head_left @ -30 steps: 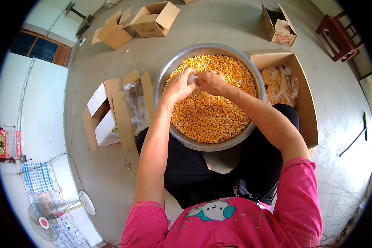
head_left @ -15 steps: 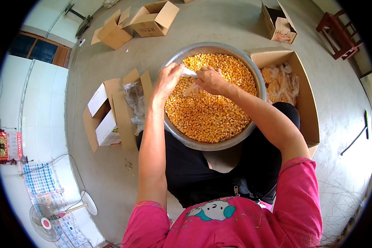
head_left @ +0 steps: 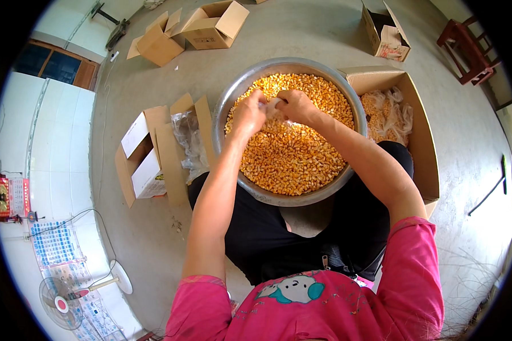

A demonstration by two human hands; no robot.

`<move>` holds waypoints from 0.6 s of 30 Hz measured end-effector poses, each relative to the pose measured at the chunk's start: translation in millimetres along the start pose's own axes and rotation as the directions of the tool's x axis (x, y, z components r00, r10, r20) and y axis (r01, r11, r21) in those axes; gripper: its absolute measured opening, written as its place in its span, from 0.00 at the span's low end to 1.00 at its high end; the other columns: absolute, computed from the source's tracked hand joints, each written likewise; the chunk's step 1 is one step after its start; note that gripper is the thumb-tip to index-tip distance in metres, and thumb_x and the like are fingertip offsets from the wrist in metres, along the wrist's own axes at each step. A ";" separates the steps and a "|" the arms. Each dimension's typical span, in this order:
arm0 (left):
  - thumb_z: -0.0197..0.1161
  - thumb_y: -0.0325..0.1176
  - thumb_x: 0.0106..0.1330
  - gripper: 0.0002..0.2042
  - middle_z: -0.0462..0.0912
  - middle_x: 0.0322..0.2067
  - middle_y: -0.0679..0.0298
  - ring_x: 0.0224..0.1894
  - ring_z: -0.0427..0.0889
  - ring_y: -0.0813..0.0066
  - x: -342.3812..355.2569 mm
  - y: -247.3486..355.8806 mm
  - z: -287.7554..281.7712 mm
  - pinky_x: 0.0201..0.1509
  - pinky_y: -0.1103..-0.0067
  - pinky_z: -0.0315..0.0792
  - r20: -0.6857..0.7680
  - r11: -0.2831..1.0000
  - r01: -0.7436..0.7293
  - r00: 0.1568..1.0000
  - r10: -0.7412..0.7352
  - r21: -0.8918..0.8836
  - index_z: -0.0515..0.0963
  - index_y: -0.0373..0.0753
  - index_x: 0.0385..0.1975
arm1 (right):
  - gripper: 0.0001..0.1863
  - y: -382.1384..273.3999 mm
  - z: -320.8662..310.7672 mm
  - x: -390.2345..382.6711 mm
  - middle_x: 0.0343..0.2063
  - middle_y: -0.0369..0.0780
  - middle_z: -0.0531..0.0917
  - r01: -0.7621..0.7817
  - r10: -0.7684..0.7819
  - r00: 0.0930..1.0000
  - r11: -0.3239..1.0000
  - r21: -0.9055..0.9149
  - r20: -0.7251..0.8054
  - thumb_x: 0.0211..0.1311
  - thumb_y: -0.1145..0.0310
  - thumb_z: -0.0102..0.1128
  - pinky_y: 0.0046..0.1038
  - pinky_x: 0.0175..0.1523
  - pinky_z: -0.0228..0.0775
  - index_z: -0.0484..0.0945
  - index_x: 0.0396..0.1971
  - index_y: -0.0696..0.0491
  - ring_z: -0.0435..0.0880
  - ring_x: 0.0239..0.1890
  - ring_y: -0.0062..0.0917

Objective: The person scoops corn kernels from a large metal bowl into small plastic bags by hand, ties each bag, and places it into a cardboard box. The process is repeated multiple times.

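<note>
A wide metal basin [head_left: 219, 122] full of loose yellow corn kernels [head_left: 293, 162] stands in front of my knees. Over the kernels I hold a clear plastic bag [head_left: 274, 109] by its top with both hands. My left hand [head_left: 249, 116] is closed on the bag's left side, with the fingertips partly hidden. The fingers of my right hand [head_left: 297, 107] pinch its right side. The lower part of the bag hangs among the kernels, so whether corn lies inside it is hard to make out.
Right of the basin, an open carton [head_left: 424, 131] holds corn-filled plastic bags [head_left: 388, 113]. To the left, another open carton [head_left: 176, 153] has clear plastic bags [head_left: 189, 139] in it. More cartons [head_left: 216, 28] lie farther off, with a reddish-brown stool [head_left: 466, 51] at far right and a fan [head_left: 61, 304] at lower left.
My left hand has moved right and slightly down, closer to my right hand. The bag's top, stretched between the hands before, is now bunched.
</note>
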State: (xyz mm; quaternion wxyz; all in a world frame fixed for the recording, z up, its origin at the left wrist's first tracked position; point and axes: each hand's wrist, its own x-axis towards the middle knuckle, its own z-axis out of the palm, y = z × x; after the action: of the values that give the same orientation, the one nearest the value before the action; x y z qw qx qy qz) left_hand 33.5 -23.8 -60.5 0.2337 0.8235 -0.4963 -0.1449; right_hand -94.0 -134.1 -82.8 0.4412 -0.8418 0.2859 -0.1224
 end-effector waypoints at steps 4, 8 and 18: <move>0.60 0.30 0.58 0.07 0.82 0.34 0.51 0.38 0.81 0.53 -1.4 3.7 12.2 0.42 0.65 0.74 0.003 0.997 -0.045 0.999 0.045 0.070 0.75 0.39 0.35 | 0.11 4.3 -1.7 1.4 0.20 0.43 0.83 -0.126 0.089 0.984 0.959 0.254 0.153 0.58 0.65 0.54 0.30 0.36 0.75 0.80 0.29 0.57 0.83 0.24 0.28; 0.61 0.33 0.58 0.07 0.82 0.34 0.51 0.38 0.81 0.53 -6.7 13.0 8.7 0.42 0.64 0.73 0.004 0.993 -0.093 0.996 0.093 0.077 0.77 0.37 0.32 | 0.12 4.3 -1.0 0.0 0.22 0.44 0.83 -0.137 0.093 0.984 0.938 0.319 0.149 0.55 0.63 0.57 0.31 0.37 0.75 0.80 0.29 0.58 0.84 0.26 0.31; 0.58 0.29 0.62 0.08 0.81 0.26 0.59 0.29 0.80 0.71 -0.7 -2.4 10.4 0.35 0.76 0.73 0.126 0.951 -0.101 0.982 0.143 -0.293 0.76 0.33 0.38 | 0.16 10.6 3.7 7.7 0.31 0.53 0.82 -0.023 0.012 0.993 0.996 -0.089 -0.119 0.57 0.60 0.53 0.41 0.43 0.74 0.78 0.32 0.59 0.82 0.37 0.45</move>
State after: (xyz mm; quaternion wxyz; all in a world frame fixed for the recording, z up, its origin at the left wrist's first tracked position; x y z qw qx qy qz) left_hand 30.1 -24.8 -70.6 0.3214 0.7362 -0.5358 -0.2599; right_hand -90.0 -140.9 -93.9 0.3859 -0.8496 0.3242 -0.1552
